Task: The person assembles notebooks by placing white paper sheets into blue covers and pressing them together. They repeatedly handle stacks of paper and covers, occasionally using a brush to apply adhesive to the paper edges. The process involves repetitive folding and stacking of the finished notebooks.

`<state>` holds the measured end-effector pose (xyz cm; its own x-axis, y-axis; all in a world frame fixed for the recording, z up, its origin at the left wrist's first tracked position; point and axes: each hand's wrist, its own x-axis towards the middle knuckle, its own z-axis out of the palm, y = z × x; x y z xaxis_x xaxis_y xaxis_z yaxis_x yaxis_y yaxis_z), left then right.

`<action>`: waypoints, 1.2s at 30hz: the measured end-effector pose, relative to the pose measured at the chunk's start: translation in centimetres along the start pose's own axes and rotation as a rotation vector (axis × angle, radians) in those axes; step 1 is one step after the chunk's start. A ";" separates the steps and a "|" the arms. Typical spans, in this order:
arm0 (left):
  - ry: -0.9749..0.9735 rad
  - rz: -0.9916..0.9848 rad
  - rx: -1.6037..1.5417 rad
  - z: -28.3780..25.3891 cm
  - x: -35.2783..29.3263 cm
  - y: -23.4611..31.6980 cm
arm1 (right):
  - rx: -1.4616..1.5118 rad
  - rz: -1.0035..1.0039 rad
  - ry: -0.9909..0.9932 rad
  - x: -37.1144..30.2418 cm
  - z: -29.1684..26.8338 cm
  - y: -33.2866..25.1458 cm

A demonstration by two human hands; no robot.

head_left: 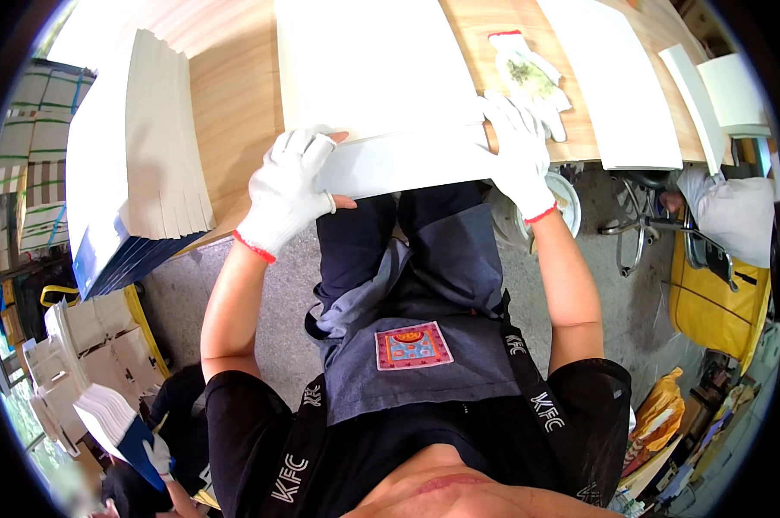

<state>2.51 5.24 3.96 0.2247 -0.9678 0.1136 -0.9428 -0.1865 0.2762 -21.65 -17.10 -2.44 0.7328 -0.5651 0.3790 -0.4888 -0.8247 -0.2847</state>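
A large white sheet (368, 65) lies on the wooden table in front of me, with a pale strip (407, 161) along its near edge above my lap. My left hand (293, 177), in a white glove with bare thumb and fingertip showing, grips the strip's left end. Thumb and fingers are spread across its width. At the right end, my right hand (519, 155), gloved too, holds the strip with the thumb over it and the fingers stretched forward. A loose white work glove (528, 73) with a greenish stain lies just beyond my right fingers.
A tall stack of white sheets (161, 138) with blue undersides stands at the left. More white sheets (619, 82) lie on the right. Below the table are a bucket (565, 203) and a chair base (638, 226). Another person's gloved hand (157, 455) holds sheets at lower left.
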 end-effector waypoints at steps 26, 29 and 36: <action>-0.205 -0.414 -0.207 -0.1 7.4 -4.5 | 0.208 -0.103 -0.434 11.7 1.4 0.6; -0.237 -0.329 -0.157 0.4 7.4 -5.8 | 0.266 -0.082 -0.394 11.1 1.3 0.1; -0.361 -0.124 0.058 -1.4 10.1 -4.5 | 0.237 -0.109 -0.261 10.1 2.0 0.4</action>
<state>9.34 -3.49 5.17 0.2468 -0.9325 -0.2636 -0.9285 -0.3055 0.2113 -13.52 -23.08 -0.53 0.8857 -0.4236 0.1898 -0.2999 -0.8343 -0.4626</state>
